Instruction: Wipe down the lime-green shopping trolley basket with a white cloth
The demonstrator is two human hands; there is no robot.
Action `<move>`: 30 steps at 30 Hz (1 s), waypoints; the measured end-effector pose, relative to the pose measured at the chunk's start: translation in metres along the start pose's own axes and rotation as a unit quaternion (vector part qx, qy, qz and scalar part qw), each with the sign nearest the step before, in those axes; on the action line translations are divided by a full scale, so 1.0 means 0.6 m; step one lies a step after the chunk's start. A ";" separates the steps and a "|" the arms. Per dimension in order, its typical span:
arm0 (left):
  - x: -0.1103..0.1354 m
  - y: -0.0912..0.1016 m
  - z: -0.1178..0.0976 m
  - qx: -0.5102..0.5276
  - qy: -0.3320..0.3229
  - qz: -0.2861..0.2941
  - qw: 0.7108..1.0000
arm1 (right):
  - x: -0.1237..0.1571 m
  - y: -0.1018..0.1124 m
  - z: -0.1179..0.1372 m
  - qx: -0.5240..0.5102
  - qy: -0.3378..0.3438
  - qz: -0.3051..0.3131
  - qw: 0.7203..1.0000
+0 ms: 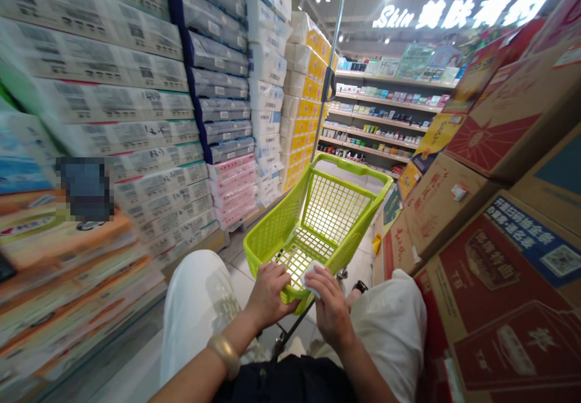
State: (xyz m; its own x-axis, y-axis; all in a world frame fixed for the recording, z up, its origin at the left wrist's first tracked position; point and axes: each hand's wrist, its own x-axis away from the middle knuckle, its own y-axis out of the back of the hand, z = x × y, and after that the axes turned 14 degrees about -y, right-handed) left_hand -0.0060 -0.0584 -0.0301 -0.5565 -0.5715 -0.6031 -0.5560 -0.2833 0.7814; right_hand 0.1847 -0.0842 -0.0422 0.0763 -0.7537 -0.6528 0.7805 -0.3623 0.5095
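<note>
A lime-green plastic shopping basket (267,242) with lattice walls and floor stands between my knees, on a dark frame with small wheels. My left hand (271,294), a gold bangle on its wrist, is closed around the near rim of the basket, fingers curled over the edge. At the near right corner, my right hand (330,300) presses a small white wad (310,277) against the rim. The wad looks like a cloth or tissue, mostly covered by the fingers. No goods are visible inside the basket.
Tall stacks of packaged tissue (149,109) line the left side. Cardboard cartons (492,276) are piled close on the right. A thin metal pole (338,28) rises beyond the basket. Shelves of small products (381,97) stand at the back, under a lit sign.
</note>
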 end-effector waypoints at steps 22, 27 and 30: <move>0.002 0.001 0.005 -0.008 0.004 -0.002 1.000 | -0.021 0.002 -0.020 0.008 -0.030 -0.035 0.999; 0.004 0.003 0.009 -0.007 -0.012 -0.004 1.000 | 0.011 -0.011 0.015 0.007 0.003 0.022 1.000; 0.003 0.003 0.010 -0.007 -0.001 -0.001 1.000 | -0.017 0.001 -0.011 0.008 -0.003 -0.006 1.000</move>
State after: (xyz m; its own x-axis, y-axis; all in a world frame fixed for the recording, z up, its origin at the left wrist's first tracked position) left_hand -0.0118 -0.0555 -0.0308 -0.5564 -0.5703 -0.6044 -0.5478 -0.2952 0.7828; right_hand 0.1882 -0.0731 -0.0388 0.0628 -0.7524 -0.6558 0.7713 -0.3804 0.5104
